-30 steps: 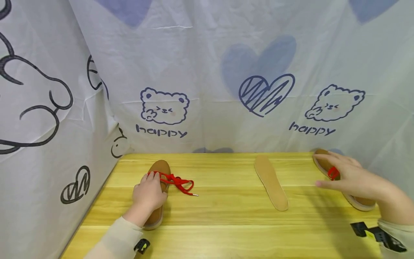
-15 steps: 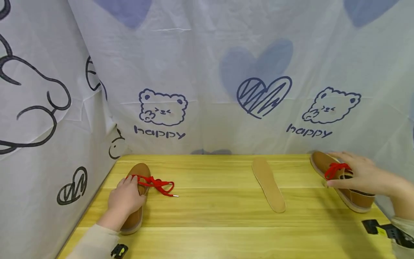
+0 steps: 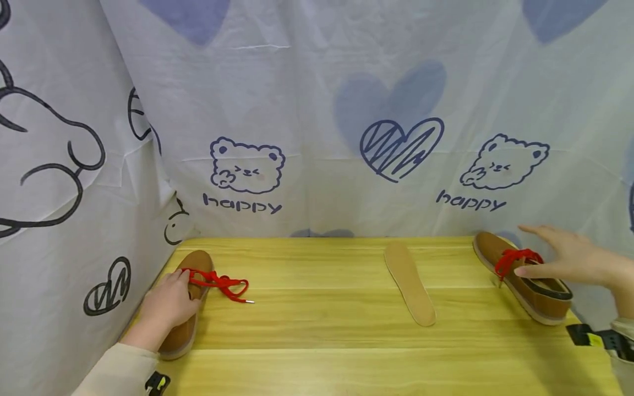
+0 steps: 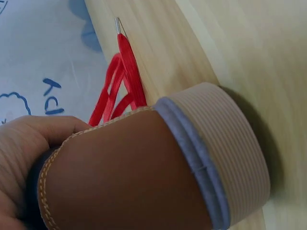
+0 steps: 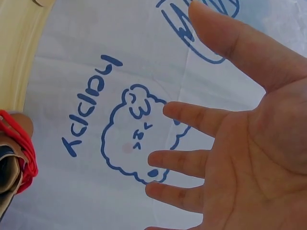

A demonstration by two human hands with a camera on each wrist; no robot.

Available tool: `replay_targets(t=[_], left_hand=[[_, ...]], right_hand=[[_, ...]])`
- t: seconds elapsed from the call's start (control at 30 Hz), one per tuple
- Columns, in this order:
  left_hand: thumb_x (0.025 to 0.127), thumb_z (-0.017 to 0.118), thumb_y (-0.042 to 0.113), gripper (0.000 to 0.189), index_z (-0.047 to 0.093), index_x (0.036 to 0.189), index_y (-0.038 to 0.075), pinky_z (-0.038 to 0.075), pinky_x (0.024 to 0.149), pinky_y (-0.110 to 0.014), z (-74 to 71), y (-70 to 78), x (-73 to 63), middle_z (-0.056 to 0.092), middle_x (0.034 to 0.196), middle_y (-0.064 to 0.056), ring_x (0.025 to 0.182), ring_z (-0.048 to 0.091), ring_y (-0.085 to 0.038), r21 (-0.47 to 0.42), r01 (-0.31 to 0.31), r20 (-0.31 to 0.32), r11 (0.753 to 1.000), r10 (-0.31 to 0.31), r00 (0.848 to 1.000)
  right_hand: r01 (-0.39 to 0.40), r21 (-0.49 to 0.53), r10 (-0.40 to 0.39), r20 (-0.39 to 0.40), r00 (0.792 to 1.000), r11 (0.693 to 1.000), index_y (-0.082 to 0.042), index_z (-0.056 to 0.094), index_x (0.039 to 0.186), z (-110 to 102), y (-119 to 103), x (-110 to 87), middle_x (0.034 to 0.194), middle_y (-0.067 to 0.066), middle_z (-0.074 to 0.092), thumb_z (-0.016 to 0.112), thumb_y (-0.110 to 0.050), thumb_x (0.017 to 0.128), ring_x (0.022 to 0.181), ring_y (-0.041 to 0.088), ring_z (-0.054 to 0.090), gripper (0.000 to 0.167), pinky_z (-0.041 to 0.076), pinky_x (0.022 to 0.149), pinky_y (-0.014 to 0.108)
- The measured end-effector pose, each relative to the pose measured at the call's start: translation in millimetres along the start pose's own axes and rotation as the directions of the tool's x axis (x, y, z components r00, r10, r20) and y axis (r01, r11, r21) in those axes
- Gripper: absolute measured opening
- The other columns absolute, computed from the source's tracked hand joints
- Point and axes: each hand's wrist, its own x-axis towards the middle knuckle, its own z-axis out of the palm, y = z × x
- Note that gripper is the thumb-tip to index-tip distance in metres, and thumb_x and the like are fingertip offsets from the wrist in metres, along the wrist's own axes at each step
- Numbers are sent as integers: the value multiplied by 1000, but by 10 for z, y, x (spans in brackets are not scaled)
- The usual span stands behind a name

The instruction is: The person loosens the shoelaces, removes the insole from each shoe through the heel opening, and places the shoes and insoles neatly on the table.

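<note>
My left hand (image 3: 168, 302) grips a brown lace-up shoe (image 3: 200, 259) at the left side of the table, covering its middle. The left wrist view shows the shoe's brown heel (image 4: 129, 167), ribbed pale sole and grey trim, with the thumb at the opening. Red laces (image 3: 225, 283) trail from it to the right. Above a second brown shoe (image 3: 542, 300) at the far right, my right hand (image 3: 577, 261) hovers with spread fingers. That shoe's red laces (image 3: 517, 257) are tied in a bow. Nothing is in the right palm (image 5: 254, 167) in the right wrist view.
Between the shoes, right of the middle, a flat tan insole (image 3: 410, 283) lies on the yellow wood table (image 3: 317, 319). A white printed cloth (image 3: 312, 110) hangs along the back and left side of the table.
My left hand has slid its shoe leftward, with the laces trailing along. My right hand has drawn a little to the right and spread its fingers, uncovering more of the right shoe.
</note>
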Motion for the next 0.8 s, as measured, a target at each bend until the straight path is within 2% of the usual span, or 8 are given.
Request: replay_targets(t=[0.3, 0.5, 0.7, 0.8], left_hand=[[83, 73, 23, 71, 48, 136, -17, 36, 97, -73, 6, -152, 24, 43, 141, -39, 130, 38, -56, -16, -32, -9, 999, 32, 999], [82, 73, 22, 71, 48, 136, -17, 36, 98, -73, 2, -187, 16, 43, 142, -39, 131, 38, -56, -22, -41, 5, 999, 41, 999], [83, 74, 24, 73, 46, 137, -17, 35, 97, -75, -21, -216, 47, 41, 143, -39, 131, 37, -57, -21, -47, 18, 999, 47, 999], [82, 75, 24, 73, 47, 136, -17, 37, 95, -74, -32, -220, 69, 42, 142, -39, 129, 38, -57, -12, -56, 11, 998, 56, 998]], right_hand=[[-59, 14, 58, 41, 997, 998, 12, 28, 146, -67, 96, 90, 140, 49, 22, 77, -58, 79, 121, 68, 24, 109, 26, 93, 83], [-40, 18, 39, 67, 997, 999, 15, 29, 144, -59, 211, 140, 139, 50, 23, 79, -53, 79, 121, 67, 26, 107, 28, 93, 83], [1, 90, -9, 89, 996, 996, 20, 25, 145, -55, 313, 201, 141, 51, 22, 79, -44, 83, 123, 68, 26, 105, 29, 94, 81], [-1, 119, -11, 105, 994, 993, 21, 22, 144, -55, 355, 217, 140, 52, 21, 77, -41, 85, 122, 69, 25, 102, 29, 93, 81]])
